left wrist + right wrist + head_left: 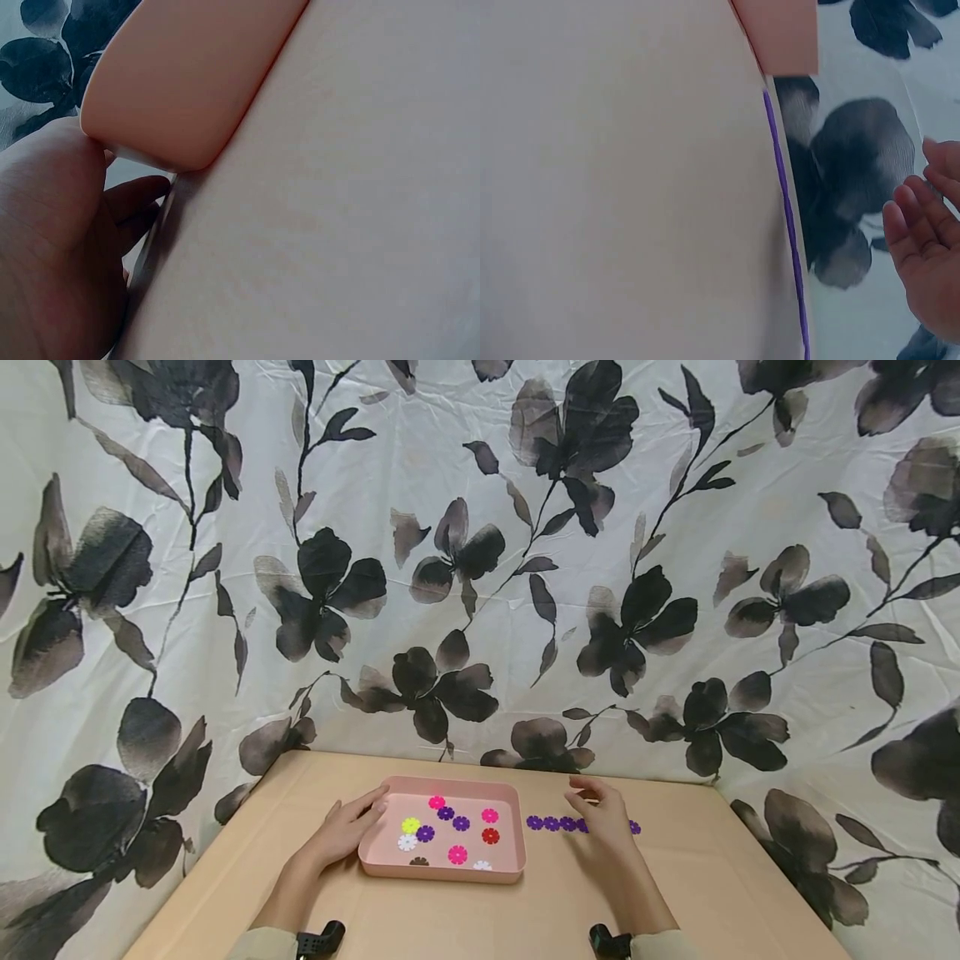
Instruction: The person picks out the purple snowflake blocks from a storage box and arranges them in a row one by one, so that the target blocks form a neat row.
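Observation:
A pink tray (pixel 442 874) stands on the table and holds several small flower-shaped discs, among them a yellow disc (pixel 411 825), a red disc (pixel 491 836) and a purple disc (pixel 461 823). My left hand (pixel 341 831) holds the tray at its left side, thumb at the rim and fingers along the outside wall (pixel 172 82). To the right of the tray, a straight row of purple flower discs (pixel 551 823) lies flat. My right hand (pixel 606 814) hovers over this row with loosely bent fingers (pixel 922 214) and nothing between them; it hides part of the row.
The tan tabletop (pixel 465 927) stretches in front of the tray and to both sides. A white cloth with dark flowers (pixel 450 610) hangs behind the table's far edge. Both wrists wear black straps (pixel 318 941) below light sleeves.

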`<state>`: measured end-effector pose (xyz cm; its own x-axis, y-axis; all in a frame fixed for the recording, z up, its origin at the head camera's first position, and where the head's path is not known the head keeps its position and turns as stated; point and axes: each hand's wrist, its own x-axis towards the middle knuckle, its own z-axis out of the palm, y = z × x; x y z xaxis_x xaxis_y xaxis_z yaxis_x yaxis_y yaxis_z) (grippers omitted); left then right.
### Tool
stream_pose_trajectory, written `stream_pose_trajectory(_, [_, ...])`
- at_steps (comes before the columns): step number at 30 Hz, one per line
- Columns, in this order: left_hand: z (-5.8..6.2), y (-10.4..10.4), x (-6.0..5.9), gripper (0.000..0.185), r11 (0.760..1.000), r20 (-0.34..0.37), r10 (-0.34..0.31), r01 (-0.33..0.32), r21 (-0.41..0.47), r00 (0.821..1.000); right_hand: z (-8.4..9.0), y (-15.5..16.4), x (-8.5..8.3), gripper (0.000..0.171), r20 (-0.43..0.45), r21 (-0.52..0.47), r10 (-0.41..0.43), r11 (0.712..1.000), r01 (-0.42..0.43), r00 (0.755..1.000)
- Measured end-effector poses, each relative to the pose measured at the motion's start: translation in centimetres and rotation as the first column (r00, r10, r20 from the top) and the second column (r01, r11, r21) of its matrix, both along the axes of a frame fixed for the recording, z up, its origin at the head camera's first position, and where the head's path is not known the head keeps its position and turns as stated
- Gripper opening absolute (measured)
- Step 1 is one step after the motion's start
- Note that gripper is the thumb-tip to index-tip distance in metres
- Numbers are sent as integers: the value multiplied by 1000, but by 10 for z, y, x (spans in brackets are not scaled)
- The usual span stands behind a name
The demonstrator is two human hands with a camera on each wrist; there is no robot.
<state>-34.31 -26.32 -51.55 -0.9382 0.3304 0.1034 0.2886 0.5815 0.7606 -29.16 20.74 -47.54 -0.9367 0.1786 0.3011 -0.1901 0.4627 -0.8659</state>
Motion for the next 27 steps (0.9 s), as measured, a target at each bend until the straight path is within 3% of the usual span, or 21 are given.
stream_pose_trajectory(11, [1,0,1,58,1000,1,5,-5,3,1000,2,-56,-4,33,36,-35,111,993,-109,993])
stream_pose_trajectory(19, [2,0,3,58,1000,1,10,-10,-3,1000,1,-86,-9,34,75,-84,207,976,-201,975])
stream_pose_trajectory(27, [3,1,4,56,1000,-10,11,-11,-3,1000,-2,-111,-11,36,65,-10,271,962,-271,960])
